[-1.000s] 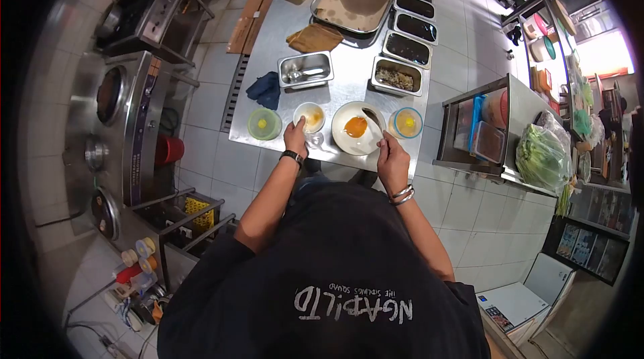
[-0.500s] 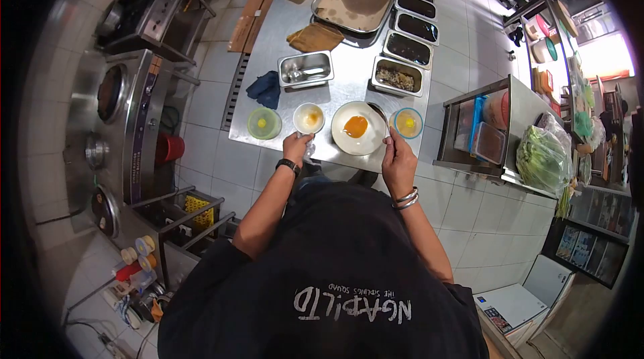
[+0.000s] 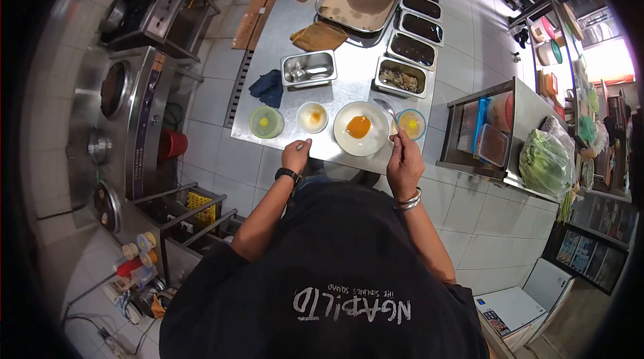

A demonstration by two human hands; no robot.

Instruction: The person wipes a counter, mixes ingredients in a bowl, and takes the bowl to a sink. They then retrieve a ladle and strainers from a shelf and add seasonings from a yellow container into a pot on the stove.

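In my right hand [image 3: 405, 159] is a slim metal utensil [image 3: 388, 107], pinched at its handle, its head raised near the right rim of a white plate [image 3: 342, 142]. An orange-yellow egg yolk or sauce [image 3: 358, 127] lies in that plate. Just past my right fingertips stands a blue-rimmed clear bowl [image 3: 421, 132] with yellow contents. My left hand [image 3: 296, 155] is closed at the table's front edge, below a small white bowl [image 3: 323, 117] with orange residue; I cannot tell what its fingers hold. Left of that sits a green bowl [image 3: 255, 129] with something yellow inside.
The steel table [image 3: 355, 70] also carries a metal pan [image 3: 295, 79] with utensils, a dark blue cloth [image 3: 268, 88], a brown cloth [image 3: 318, 37], a paper-lined tray [image 3: 362, 0] and a pan of crumbly food [image 3: 400, 78]. Stoves [image 3: 144, 104] stand left, a side shelf [image 3: 496, 131] right.
My left hand has drawn slightly down from the small white bowl. My right hand has moved a little right, lifting the utensil's head away from the plate.
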